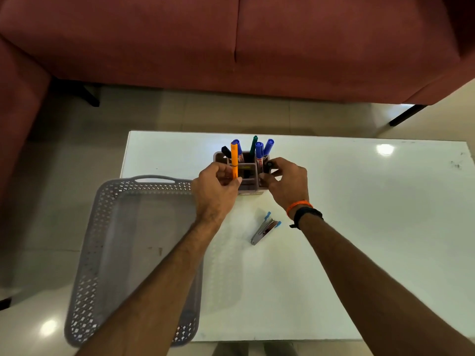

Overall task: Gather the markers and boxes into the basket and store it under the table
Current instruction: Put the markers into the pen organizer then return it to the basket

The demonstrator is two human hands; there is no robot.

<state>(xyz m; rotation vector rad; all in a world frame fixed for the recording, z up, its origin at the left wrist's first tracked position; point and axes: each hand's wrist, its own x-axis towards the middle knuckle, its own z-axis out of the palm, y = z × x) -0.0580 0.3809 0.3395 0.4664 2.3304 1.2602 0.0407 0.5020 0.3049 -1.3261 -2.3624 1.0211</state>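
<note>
A pinkish compartment holder (247,173) stands on the white table (359,227) with several markers upright in it: blue ones (259,150), a green one (254,145) and a black one (226,151). My left hand (216,191) pinches an orange marker (234,160) held upright at the holder's left side. My right hand (285,183) grips a black-capped marker (269,166) at the holder's right compartment. The grey perforated basket (108,247) lies at the table's left edge, overhanging it, with nothing visible inside.
A metal stapler with blue ends (264,228) lies on the table just in front of the holder. A red sofa (231,42) stands beyond the table, with black legs (406,115) on the pale tiled floor.
</note>
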